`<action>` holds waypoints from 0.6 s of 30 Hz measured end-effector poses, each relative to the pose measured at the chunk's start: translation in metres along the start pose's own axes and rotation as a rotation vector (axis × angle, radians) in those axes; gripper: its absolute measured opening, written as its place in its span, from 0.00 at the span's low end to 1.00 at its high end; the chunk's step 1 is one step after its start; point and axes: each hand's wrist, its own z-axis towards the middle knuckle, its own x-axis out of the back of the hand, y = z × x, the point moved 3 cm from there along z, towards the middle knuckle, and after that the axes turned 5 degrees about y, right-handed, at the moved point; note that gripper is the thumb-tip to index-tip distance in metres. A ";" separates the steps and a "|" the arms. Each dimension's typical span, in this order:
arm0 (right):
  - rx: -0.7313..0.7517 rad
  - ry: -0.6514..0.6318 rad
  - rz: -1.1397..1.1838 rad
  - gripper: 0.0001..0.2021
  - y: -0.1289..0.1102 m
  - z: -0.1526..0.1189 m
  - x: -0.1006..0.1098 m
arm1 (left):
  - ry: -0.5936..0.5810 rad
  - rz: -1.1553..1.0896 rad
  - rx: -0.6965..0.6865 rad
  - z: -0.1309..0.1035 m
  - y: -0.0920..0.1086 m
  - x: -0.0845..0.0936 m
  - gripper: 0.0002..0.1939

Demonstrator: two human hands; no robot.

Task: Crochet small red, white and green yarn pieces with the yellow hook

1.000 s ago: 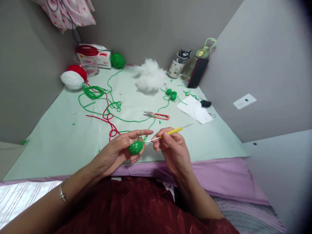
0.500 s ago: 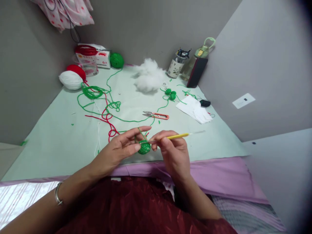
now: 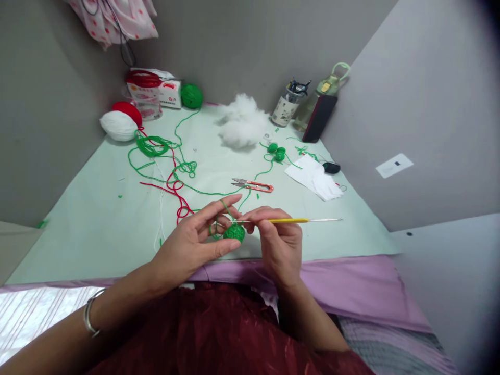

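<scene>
Between the thumb and fingers of my left hand point(image 3: 195, 234) sits a small round green crochet piece point(image 3: 234, 234). Green yarn point(image 3: 227, 206) runs up over the raised left index finger and loops round the other fingers. My right hand point(image 3: 279, 239) is closed in a pinch on a crochet hook point(image 3: 291, 221) with a yellow grip and metal ends. One end of the hook meets the top edge of the green piece; the other points right. Just beyond my hands lie orange-handled thread snips point(image 3: 253, 185).
White stuffing point(image 3: 242, 122) is heaped at the back. Small green crocheted balls point(image 3: 278, 153) and white tissue point(image 3: 312, 177) lie to the right. Loose red yarn point(image 3: 175, 190) and coiled green yarn point(image 3: 154, 146) spread leftward. A pen cup point(image 3: 285, 109) stands near a bottle point(image 3: 308, 112).
The hook has swung from a rising slant to nearly level. The left thumb has shifted to the lower side of the green piece, and the left fingers sit a little more apart.
</scene>
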 end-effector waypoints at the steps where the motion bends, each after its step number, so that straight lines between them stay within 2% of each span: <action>1: -0.009 -0.003 0.021 0.06 0.001 0.000 0.000 | -0.003 0.016 -0.006 0.000 0.001 0.000 0.36; 5: -0.043 -0.041 0.086 0.06 0.001 0.001 0.001 | 0.029 0.098 -0.031 0.000 0.006 0.002 0.35; 9: -0.030 -0.075 0.058 0.07 0.000 0.002 0.002 | 0.039 0.150 -0.056 0.003 0.008 0.002 0.35; 18: 0.174 -0.185 -0.214 0.09 -0.016 0.000 0.007 | 0.079 0.249 -0.126 0.003 0.008 0.003 0.33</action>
